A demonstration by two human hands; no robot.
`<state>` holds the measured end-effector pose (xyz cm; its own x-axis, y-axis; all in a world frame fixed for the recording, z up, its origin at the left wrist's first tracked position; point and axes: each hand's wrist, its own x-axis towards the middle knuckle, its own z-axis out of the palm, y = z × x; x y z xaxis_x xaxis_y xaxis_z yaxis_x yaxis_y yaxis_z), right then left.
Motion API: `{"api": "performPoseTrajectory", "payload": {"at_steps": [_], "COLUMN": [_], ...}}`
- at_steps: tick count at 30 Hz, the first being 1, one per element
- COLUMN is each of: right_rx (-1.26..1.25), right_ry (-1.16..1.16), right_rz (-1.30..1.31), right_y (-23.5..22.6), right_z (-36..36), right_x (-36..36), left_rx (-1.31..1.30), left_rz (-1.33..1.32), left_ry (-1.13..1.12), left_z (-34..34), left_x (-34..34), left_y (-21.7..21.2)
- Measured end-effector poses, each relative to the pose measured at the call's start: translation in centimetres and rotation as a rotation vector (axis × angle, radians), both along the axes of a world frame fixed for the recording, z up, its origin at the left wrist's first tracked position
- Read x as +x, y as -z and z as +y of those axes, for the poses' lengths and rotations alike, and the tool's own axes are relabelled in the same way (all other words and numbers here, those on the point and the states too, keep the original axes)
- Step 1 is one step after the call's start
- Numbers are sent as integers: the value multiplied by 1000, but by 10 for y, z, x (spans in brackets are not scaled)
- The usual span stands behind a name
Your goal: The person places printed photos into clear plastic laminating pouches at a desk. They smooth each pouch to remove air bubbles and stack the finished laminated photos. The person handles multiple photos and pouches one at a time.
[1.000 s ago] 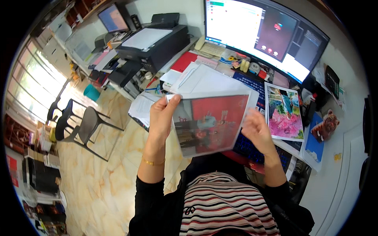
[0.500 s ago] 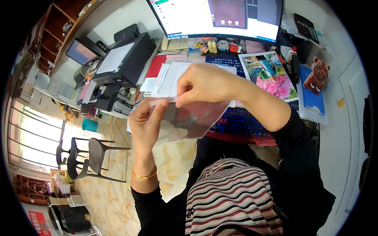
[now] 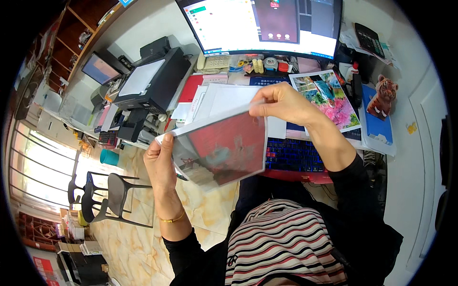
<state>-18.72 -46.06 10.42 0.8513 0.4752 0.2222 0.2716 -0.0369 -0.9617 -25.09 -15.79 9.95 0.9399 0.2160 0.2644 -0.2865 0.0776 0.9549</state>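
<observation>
A glossy, see-through-looking sheet with a pale border and a dark red and grey middle is stretched between my two hands. My left hand pinches its upper left corner, thumb on top. At the upper right corner my right hand grips the edge between thumb and fingers. The sheet hangs tilted above the desk's front edge, covering part of the keyboard. White papers lie just behind it. Reflections blur what is printed on the sheet.
A colour photo print lies right of the papers, beside a blue folder with a tiger figure. A large monitor stands at the back. Left are a black printer and a telephone. Dark chairs stand on the floor.
My hands have moved apart, the right one to the right and the left slightly left and down. The sheet is now spread out between them, facing me more fully.
</observation>
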Motion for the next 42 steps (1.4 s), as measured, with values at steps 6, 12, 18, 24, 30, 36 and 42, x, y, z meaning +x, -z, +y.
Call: {"api": "performPoseTrajectory", "payload": {"at_steps": [6, 12, 18, 24, 30, 36, 42], "right_rx": [440, 626, 563, 447, 198, 256, 237], "right_ry": [212, 373, 494, 445, 380, 291, 329], "right_rz": [-28, 51, 174, 346, 531, 670, 737], "right_y": [8, 15, 43, 74, 138, 169, 176], "right_z": [19, -3, -27, -13, 2, -7, -3], "right_x": [17, 43, 64, 46, -6, -42, -47], "left_rx": [-13, -17, -133, -191, -282, -295, -558], "left_rz": [132, 426, 521, 530, 508, 598, 549], "left_ry": [187, 357, 429, 317, 196, 178, 227], "left_z": [-10, -25, -47, -43, -39, -31, -30], "left_x": [2, -27, -45, -37, -22, -14, -7], "left_y": [47, 139, 154, 163, 173, 197, 212]}}
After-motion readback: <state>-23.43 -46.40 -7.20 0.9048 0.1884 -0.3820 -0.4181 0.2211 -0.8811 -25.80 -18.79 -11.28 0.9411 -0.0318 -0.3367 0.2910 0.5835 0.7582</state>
